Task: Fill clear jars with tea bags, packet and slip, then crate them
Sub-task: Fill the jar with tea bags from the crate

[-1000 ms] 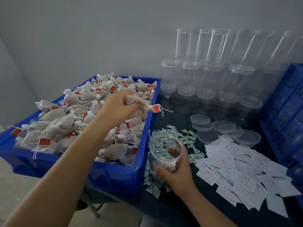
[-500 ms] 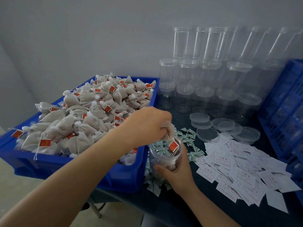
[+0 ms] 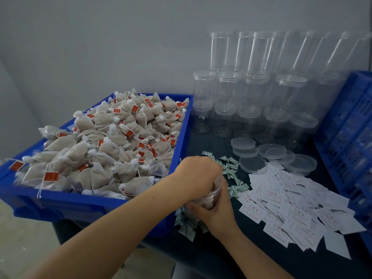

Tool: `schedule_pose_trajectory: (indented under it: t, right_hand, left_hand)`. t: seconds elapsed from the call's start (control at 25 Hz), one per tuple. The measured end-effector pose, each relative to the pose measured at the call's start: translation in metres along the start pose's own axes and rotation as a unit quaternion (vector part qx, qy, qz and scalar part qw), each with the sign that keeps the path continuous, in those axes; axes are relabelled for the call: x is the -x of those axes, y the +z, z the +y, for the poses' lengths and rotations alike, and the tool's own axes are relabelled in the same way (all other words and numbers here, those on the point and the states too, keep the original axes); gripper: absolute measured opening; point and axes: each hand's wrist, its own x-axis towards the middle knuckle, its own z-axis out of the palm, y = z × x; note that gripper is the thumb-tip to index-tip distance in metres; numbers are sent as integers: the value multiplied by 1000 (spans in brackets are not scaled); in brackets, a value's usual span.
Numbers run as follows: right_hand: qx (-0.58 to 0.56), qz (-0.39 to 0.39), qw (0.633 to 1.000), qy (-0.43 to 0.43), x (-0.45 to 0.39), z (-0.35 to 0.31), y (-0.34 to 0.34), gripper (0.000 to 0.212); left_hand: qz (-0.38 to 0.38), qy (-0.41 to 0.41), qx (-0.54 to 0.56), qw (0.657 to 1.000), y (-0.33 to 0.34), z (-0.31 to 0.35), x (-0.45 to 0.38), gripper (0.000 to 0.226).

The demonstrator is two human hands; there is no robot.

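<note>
Gripping the jar (image 3: 209,196) upright near the table edge, right hand (image 3: 216,210) is wrapping its wall; left hand (image 3: 198,174) is reaching into its mouth, fingers hidden, grip unclear. Tea bags (image 3: 104,150) are lying left in the bin (image 3: 182,137).

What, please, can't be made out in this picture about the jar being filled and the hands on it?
Head view only:
- Jar: mouth and most of its wall hidden by both hands; bag count unreadable.
- Left hand: fingertips hidden inside the jar mouth; grip unclear.
- Right hand: curled around the jar; its fingertips hidden behind it.
- Slips: print too small.
</note>
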Motion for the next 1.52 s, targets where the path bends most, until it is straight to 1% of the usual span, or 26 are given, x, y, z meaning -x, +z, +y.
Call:
schedule_pose_trajectory:
  t: [0.08,0.24,0.44,0.52,0.6,0.72,0.76,0.8,0.84,0.88,0.96,1.0,1.04,1.08,1.12,1.16,1.2,1.24,1.28,1.32,1.36,1.4,1.52]
  right_hand:
    - [-7,-2,1000,3,0,0,0,84]
    - [2,0,1000,-8,1,-1,0,85]
    - [17,4,1000,-4,1,1,1,91]
    - [20,3,1000,2,1,3,0,93]
    - [24,4,1000,11,1,3,0,94]
    - [30,-1,999,17,1,4,-1,97]
    - [32,-2,999,20,1,4,0,98]
    - [32,-3,999,24,1,3,0,98]
    - [31,-4,999,26,1,2,0,98]
    - [30,-4,999,27,1,2,1,96]
    - [28,-6,999,20,1,3,0,91]
    - [32,-3,999,17,2,3,-1,91]
    - [40,2,999,17,3,2,-1,92]
    - [47,8,999,18,3,2,-1,94]
    - [52,12,998,19,4,3,-2,95]
    - [57,13,998,20,4,4,-2,95]
    - [60,12,998,20,5,5,-2,94]
    - [61,11,998,22,5,5,-2,94]
    - [61,11,998,22,5,5,-2,93]
    - [60,12,998,20,5,5,-2,93]
    - [59,14,998,19,5,5,-3,93]
    - [59,16,998,16,5,5,-3,93]
    - [67,16,998,10,6,5,-3,93]
  left_hand:
    - [-28,9,32,999,-2,-2,-4,13]
    - [-114,35,79,990,0,-8,-9,20]
    - [-237,48,87,966,4,-14,-16,25]
    - [-281,57,72,955,2,-13,-19,26]
    - [-300,69,46,950,3,-9,-21,26]
    - [-253,63,53,964,4,-10,-19,25]
    - [-269,69,63,959,1,-11,-18,26]
    - [-300,74,77,948,-1,-12,-17,28]
    - [-324,67,101,938,-6,-13,-16,30]
    - [-333,52,140,931,-12,-14,-13,31]
    - [-316,20,228,921,-30,-23,-6,33]
    - [-297,17,271,915,-39,-31,-2,32]
    - [-263,8,316,911,-47,-41,2,29]
    - [-209,-12,364,908,-53,-52,5,26]
    - [-127,-52,411,901,-59,-65,9,26]
    - [-26,-104,443,890,-60,-79,10,27]
    - [75,-156,450,876,-58,-93,9,27]
    - [157,-201,431,866,-51,-105,5,26]
    - [207,-233,395,865,-40,-113,1,23]
    - [225,-250,353,873,-27,-117,-4,20]
    - [222,-257,318,885,-12,-119,-8,23]
    - [204,-257,298,896,4,-118,-13,31]
    - [117,-237,274,925,40,-114,-23,51]
